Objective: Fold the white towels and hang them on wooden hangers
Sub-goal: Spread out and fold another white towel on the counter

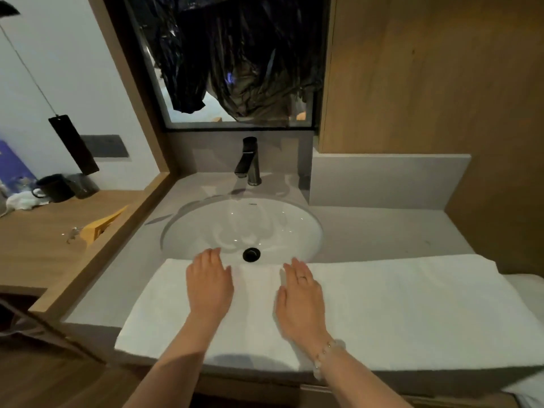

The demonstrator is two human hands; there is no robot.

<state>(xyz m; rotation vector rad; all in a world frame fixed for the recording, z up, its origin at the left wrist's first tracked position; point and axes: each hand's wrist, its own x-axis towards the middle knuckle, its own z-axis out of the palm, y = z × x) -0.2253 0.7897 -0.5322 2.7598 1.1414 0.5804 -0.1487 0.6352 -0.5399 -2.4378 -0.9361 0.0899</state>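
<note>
My left hand [209, 282], right hand [300, 293] flat on white towel [412, 304], fingers straight, holding nothing. Risk: towel edge overlaps sink [206, 228] rim; forward push may drop it in.

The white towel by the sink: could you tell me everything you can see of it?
The towel is white and looks like soft, fluffy cloth. It lies flat as a long, wide band along the front of the grey counter. Its far edge overlaps the near rim of the sink, and its right end reaches the picture's edge. The left hand and the right hand press flat on its middle, fingers straight.
</note>
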